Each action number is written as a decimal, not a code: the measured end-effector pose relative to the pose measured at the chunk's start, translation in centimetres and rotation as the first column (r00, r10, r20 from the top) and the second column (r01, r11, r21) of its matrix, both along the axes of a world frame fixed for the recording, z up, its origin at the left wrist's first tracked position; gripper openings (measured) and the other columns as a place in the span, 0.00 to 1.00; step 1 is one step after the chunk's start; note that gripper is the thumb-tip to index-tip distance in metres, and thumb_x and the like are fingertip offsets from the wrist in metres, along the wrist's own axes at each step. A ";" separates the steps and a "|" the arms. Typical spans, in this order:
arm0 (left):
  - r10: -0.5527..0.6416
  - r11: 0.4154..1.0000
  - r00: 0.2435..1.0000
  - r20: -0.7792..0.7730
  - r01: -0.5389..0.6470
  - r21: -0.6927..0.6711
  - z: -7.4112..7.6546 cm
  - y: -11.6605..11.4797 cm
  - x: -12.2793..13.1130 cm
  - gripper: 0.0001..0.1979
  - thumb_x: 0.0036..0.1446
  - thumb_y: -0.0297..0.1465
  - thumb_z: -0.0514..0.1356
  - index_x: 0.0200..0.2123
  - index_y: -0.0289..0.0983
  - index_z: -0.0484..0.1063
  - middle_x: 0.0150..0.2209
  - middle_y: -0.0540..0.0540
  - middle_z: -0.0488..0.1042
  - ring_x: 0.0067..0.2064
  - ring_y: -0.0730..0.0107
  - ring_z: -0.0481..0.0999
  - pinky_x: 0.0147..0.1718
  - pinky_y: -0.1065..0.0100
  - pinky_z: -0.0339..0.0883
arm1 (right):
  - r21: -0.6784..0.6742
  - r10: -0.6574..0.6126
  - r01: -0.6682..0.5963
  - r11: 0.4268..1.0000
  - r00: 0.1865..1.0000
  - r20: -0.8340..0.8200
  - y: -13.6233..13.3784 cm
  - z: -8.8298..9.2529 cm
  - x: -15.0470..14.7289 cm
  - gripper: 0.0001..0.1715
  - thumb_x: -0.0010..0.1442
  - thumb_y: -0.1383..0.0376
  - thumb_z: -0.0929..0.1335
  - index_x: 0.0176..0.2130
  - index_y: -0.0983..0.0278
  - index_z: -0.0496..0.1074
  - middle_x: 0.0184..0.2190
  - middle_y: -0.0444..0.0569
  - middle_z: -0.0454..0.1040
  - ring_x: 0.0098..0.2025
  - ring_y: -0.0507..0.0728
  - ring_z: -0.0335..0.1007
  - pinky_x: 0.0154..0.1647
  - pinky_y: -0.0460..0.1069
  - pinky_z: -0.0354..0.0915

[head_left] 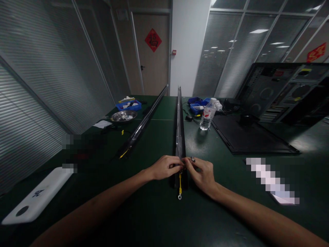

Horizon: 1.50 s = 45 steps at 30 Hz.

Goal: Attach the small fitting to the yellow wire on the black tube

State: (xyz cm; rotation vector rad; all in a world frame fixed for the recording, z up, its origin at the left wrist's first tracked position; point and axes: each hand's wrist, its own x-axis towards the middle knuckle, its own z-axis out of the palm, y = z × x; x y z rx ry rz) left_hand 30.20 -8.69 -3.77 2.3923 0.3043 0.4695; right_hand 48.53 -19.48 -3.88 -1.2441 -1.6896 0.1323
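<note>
Lying aslant toward the left edge of the table (pixel 144 219), a second strip (pixel 144 124) sits apart. The left hand (pixel 166 167) pinches the near end of the long strip (pixel 179 130) along the table's middle, likely steadying it; the right hand (pixel 202 173) pinches there too, above its yellow lead (pixel 180 183).

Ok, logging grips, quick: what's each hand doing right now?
Left hand: closed, pinching the near end of the long dark strip.
Right hand: closed, pinching that same end.

Red "福" diamond (pixel 153 40) on the door (pixel 155 73).
</note>
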 end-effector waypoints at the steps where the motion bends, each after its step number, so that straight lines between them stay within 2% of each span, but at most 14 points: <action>1: 0.001 1.000 1.000 -0.001 -0.001 -0.001 0.0 0.0 0.0 0.11 0.70 0.32 0.55 0.46 0.36 0.77 0.42 0.45 0.77 0.42 0.66 0.76 0.43 0.69 0.68 | 0.004 0.002 -0.002 1.000 1.000 0.000 0.0 0.0 0.0 0.15 0.71 0.64 0.65 0.37 0.65 0.81 0.27 0.50 0.79 0.25 0.54 0.73 0.27 0.47 0.67; 18: -0.010 1.000 1.000 -0.006 0.010 -0.028 0.0 0.1 0.1 0.12 0.71 0.32 0.55 0.44 0.35 0.77 0.42 0.45 0.76 0.43 0.66 0.76 0.44 0.70 0.67 | 0.020 -0.003 0.003 1.000 1.000 -0.003 0.0 0.0 0.1 0.15 0.70 0.65 0.66 0.36 0.65 0.81 0.27 0.50 0.79 0.24 0.54 0.74 0.27 0.47 0.67; 23: -0.015 1.000 1.000 -0.001 0.015 -0.018 -0.1 0.1 0.1 0.11 0.70 0.32 0.55 0.43 0.35 0.77 0.41 0.45 0.76 0.42 0.67 0.76 0.44 0.70 0.67 | 0.016 0.005 -0.006 1.000 1.000 0.001 0.1 -0.1 -0.1 0.19 0.71 0.64 0.65 0.32 0.66 0.79 0.22 0.48 0.75 0.21 0.52 0.68 0.24 0.46 0.63; 29: -0.004 1.000 1.000 -0.009 0.004 -0.029 0.2 0.0 0.1 0.12 0.70 0.31 0.54 0.44 0.35 0.77 0.41 0.44 0.76 0.42 0.66 0.75 0.44 0.70 0.67 | -0.020 0.025 -0.025 0.999 1.000 0.001 0.1 -0.1 0.0 0.20 0.72 0.62 0.64 0.31 0.65 0.77 0.23 0.47 0.74 0.22 0.52 0.69 0.25 0.47 0.62; 33: -0.003 1.000 1.000 -0.019 0.003 -0.025 0.3 0.0 0.1 0.11 0.69 0.31 0.54 0.43 0.34 0.76 0.39 0.45 0.75 0.39 0.67 0.74 0.40 0.71 0.67 | -0.052 0.077 -0.076 0.996 0.997 0.011 0.3 -0.2 0.5 0.18 0.72 0.62 0.64 0.33 0.65 0.77 0.22 0.46 0.73 0.23 0.53 0.69 0.26 0.47 0.63; 41: 0.037 0.999 0.999 -0.032 -0.038 -0.005 0.1 -0.1 0.2 0.10 0.68 0.31 0.55 0.37 0.34 0.74 0.34 0.47 0.72 0.36 0.69 0.71 0.36 0.72 0.64 | -0.065 0.219 -0.221 0.973 0.975 -0.033 1.1 0.3 1.1 0.19 0.73 0.61 0.62 0.37 0.65 0.78 0.27 0.47 0.76 0.28 0.54 0.72 0.31 0.47 0.67; 45: 0.035 0.999 0.999 -0.031 -0.035 -0.005 0.1 -0.1 0.1 0.10 0.68 0.31 0.55 0.38 0.34 0.74 0.35 0.47 0.73 0.37 0.69 0.72 0.37 0.71 0.65 | -0.076 0.213 -0.215 0.974 0.977 -0.035 1.1 0.0 1.2 0.19 0.73 0.61 0.63 0.36 0.64 0.77 0.27 0.47 0.76 0.27 0.53 0.72 0.30 0.46 0.67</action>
